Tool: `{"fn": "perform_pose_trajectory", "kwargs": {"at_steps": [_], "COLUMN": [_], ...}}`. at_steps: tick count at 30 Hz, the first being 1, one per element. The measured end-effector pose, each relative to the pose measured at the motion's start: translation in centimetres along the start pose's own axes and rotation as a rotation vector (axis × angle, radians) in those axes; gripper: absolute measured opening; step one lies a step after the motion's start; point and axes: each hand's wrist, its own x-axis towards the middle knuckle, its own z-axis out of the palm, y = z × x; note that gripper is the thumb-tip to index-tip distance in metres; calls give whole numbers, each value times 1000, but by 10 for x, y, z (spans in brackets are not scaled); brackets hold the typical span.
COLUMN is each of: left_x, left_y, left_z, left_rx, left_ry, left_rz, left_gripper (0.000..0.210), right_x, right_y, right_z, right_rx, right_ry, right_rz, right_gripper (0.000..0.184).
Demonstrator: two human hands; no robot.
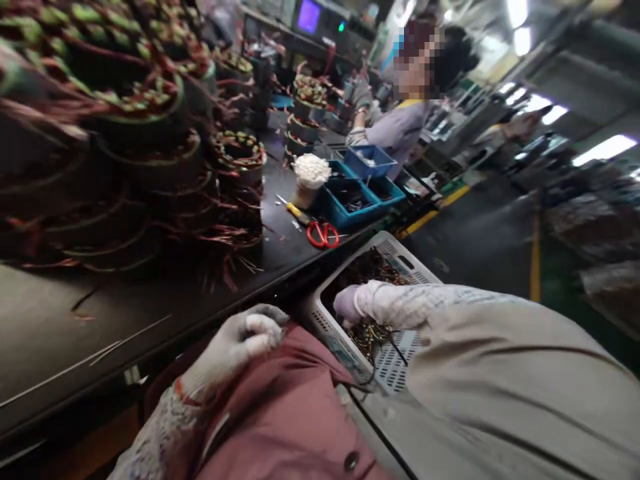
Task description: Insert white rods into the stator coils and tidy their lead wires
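Left hand (pixel 253 337): our gloved fingers curl together by our red garment (pixel 285 407).
Right hand (pixel 350 303): inside the basket (pixel 393 367); fingers hidden, we cannot tell.

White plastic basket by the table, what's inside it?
A tangle of thin, dark and yellowish wiry strands lies in the basket. The right hand, inside it, covers some; whatever is beneath the tangle is hidden.

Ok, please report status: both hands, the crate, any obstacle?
Left hand curled at lap. Right hand in crate, grip unclear. Thin pieces around it. No obstacle visible.
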Motion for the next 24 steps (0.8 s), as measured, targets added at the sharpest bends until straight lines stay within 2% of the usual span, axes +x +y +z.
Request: {"fn": "perform_pose_trajectory", "kwargs": {"at_steps": [3, 5, 7, 9, 11, 13, 15, 16, 17, 19, 20, 21, 22, 24], "left_x": [29, 53, 68, 68, 53, 31, 13, 7, 1, -7, -12, -16, -21, -30], "left_y": [-1, -8, -15, -17, -16, -15, -20, -26, -32, -41, -43, -42, -39, -27], "left_z": [46, 82, 115, 139, 149, 142, 122, 108, 94, 64, 52, 42, 34, 28], "left_rx": [48, -16, -129, -230, -268, -204, -23, 83, 168, 201, 150, 68, -30, -226], "left_ry": [-148, -197, -237, -292, -360, -485, -573, -516, -375, 57, 235, 337, 363, 290], "left_rz": [-18, -69, -126, -142, -111, -80, -85, -110, -149, -216, -220, -196, -156, -101], "left_gripper": [22, 27, 34, 39, 39, 35, 28, 25, 22, 22, 23, 25, 28, 34], "right_x": [-15, -21, -28, -36, -41, -43, -46, -47, -48, -52, -53, -55, -56, -58], "right_y": [19, 18, 14, 12, 18, 29, 39, 43, 44, 38, 31, 20, 7, -25], "right_z": [-7, -15, -17, -11, 4, 23, 38, 42, 43, 37, 31, 23, 16, 5], "right_rx": [52, 127, 182, 141, 54, 43, 100, 118, 142, 296, 431, 572, 691, 764], "right_ry": [115, 266, 345, 311, 254, 163, 61, 25, 33, 171, 273, 369, 433, 428], "right_rz": [55, 56, 8, -49, -47, 31, 100, 111, 102, 43, -4, -77, -184, -470], "right_gripper": [22, 28, 30, 29, 28, 25, 20, 18, 21, 33, 36, 37, 35, 36]}}
